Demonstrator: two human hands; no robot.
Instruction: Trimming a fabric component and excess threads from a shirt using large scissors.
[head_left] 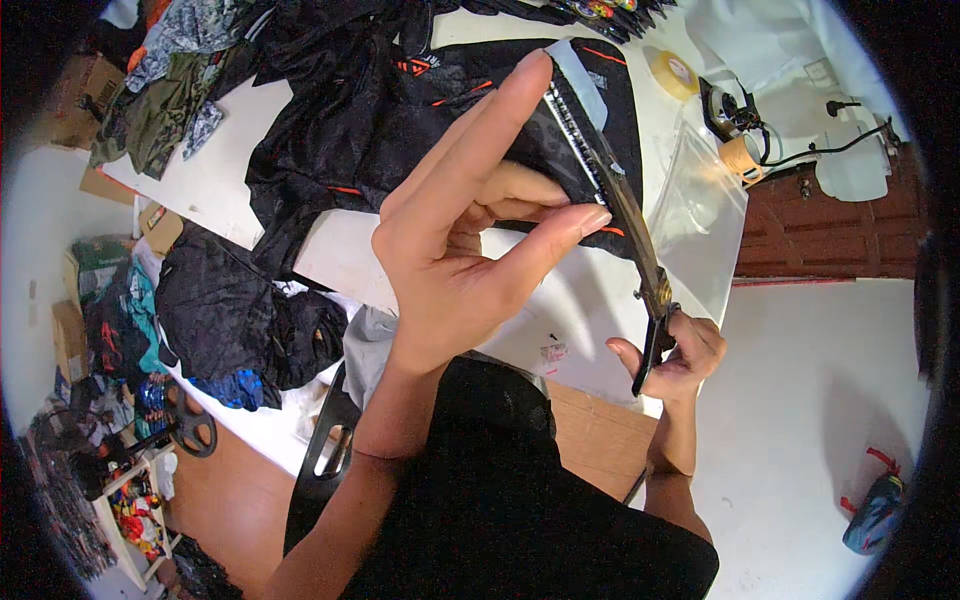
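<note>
My right hand (pixel 688 358) grips the handles of a large pair of dark scissors (pixel 630 210), its thumb sticking out to the left. The blades point up and away over the table. Raised beside them, my left hand (pixel 465 215) has its index finger stretched out and its thumb spread, with other fingers curled. Its index fingertip and thumb tip lie along the blades' left side, where a narrow line of white marks shows; I cannot tell what that is. Beneath and beyond spreads a black garment (pixel 340 120) with orange trim. A pale blue piece (pixel 582 82) shows behind the blade tips.
The white table (pixel 330 260) carries a roll of clear tape (pixel 674 75), a tan tape roll (pixel 742 158), and clear plastic (pixel 700 190). Camouflage cloth (pixel 150 130) lies far left. Dark clothes (pixel 230 300) are heaped left. A dark bag (pixel 875 515) sits at lower right.
</note>
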